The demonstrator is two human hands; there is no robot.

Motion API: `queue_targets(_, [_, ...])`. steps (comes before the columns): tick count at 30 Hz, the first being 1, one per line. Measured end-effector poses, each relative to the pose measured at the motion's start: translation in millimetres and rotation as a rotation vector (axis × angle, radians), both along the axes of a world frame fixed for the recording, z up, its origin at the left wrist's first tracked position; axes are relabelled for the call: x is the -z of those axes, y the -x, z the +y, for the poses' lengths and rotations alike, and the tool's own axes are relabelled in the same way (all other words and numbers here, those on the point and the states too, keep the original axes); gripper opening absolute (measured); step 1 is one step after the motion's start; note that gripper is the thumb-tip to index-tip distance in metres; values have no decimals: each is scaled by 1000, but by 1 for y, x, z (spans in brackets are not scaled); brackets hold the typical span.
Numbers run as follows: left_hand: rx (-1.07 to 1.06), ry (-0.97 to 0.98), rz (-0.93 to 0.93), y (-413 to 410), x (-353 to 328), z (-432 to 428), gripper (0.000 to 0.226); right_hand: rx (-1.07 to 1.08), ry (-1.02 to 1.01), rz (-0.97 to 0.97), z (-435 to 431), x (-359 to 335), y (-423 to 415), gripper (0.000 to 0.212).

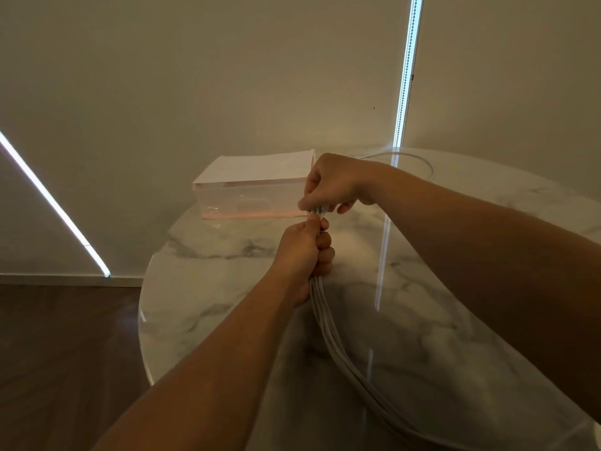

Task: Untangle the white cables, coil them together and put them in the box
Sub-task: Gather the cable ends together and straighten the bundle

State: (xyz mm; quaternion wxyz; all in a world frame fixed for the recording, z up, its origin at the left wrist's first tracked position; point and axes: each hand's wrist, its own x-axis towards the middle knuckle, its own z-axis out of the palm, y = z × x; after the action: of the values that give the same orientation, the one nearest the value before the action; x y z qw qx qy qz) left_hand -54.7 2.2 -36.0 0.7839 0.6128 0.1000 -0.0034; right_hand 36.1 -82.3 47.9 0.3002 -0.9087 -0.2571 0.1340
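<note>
Now then, ends squared up, coiling not yet begun.

Gripped the white cables [328, 323] as one straight bundle in the left hand [304, 252], fist curled round them over the marble table [227, 288]; pinched their tips just above, at twelve o'clock of that fist, with the right hand [331, 187]. Trailed the loose length toward five o'clock and out of view. Parked near, at eleven o'clock of the hands: the pale pink box [250, 193], top seemingly closed. Judged untangled, going by the parallel strands; called next for winding even loops under steady tension, then opening the box and dropping the coil in.
</note>
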Motion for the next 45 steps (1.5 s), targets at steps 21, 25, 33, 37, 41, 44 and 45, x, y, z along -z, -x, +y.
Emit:
queue_targets(21, [87,87,2,1,1,2,29,235,-111,369,1,-5,-7,15])
queue_targets(25, [99,115,5,0,1,2,30,253,-123,396,3,-6,-8,16])
queue_targets(33, [128,192,20,-2,3,4,31,276,-210,398,2,-7,-10,13])
queue_targets(37, [133,191,20,-3,4,5,31,266,-232,377,0,-7,-10,11])
queue_targets(41, [44,176,6,-4,6,6,31,299,-337,332,-4,5,4,43])
queue_targets(44, [-77,215,-44,-8,5,8,32,315,-387,373,-10,24,41,56])
queue_targets(45, [-117,229,-56,-10,6,9,33,316,-392,389,-12,32,58,51])
